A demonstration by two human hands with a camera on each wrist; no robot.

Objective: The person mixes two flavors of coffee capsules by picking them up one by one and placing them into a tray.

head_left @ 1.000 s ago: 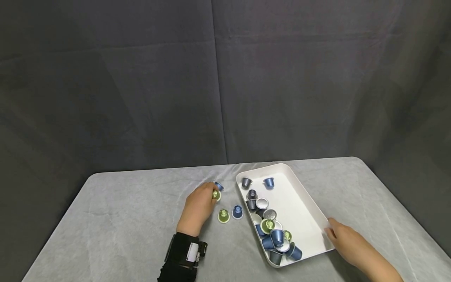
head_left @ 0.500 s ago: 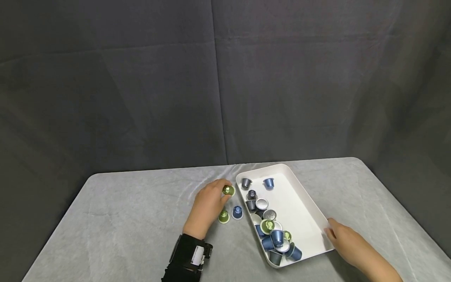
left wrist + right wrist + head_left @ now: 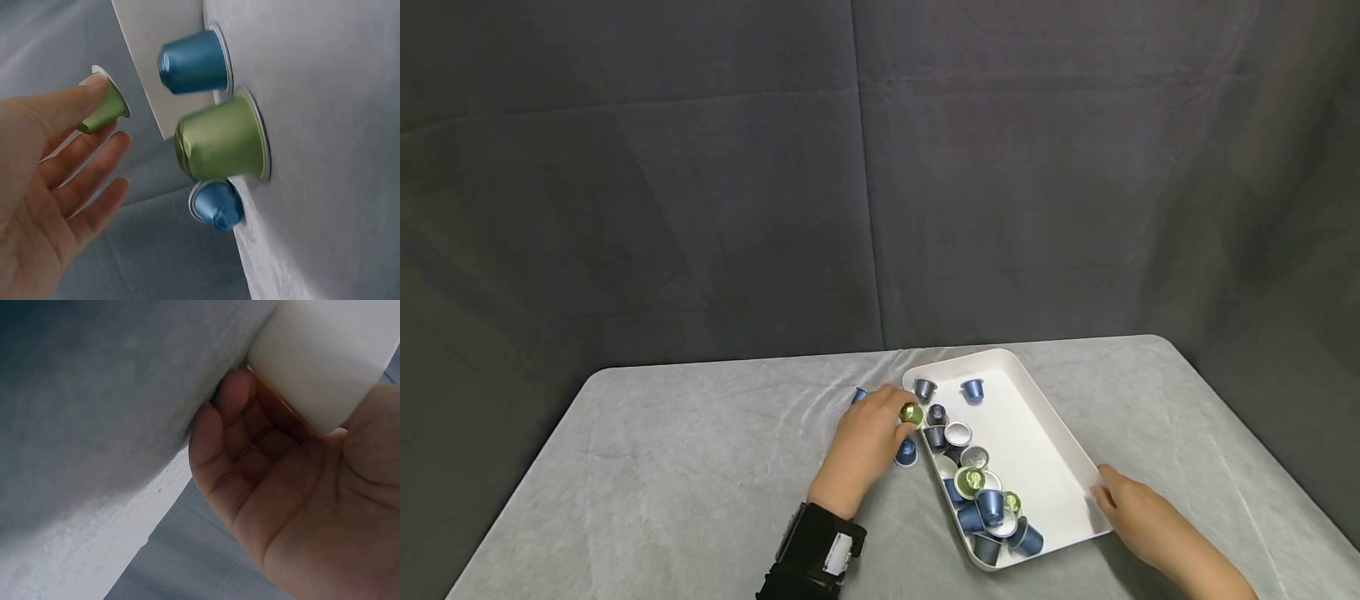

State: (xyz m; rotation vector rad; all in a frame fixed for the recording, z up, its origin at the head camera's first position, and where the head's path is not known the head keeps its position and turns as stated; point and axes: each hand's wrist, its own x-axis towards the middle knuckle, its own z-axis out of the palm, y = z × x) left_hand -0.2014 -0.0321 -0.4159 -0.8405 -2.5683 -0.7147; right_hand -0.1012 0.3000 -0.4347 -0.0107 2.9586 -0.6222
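My left hand pinches a green capsule just above the left rim of the white tray. In the left wrist view the thumb lies on that capsule, beside the tray wall. Under the hand, a larger-looking green capsule and two blue capsules stand on the grey cloth. My right hand holds the tray's near right corner, with its fingers curled against the white wall.
Several blue, grey and green capsules are piled in the tray's near left part, and two more stand at its far end. A blue capsule and another sit on the table by my left hand.
My left hand has lifted the green capsule and carried it right to the tray's rim. It now covers the green capsule on the cloth. The right hand and tray have not moved.
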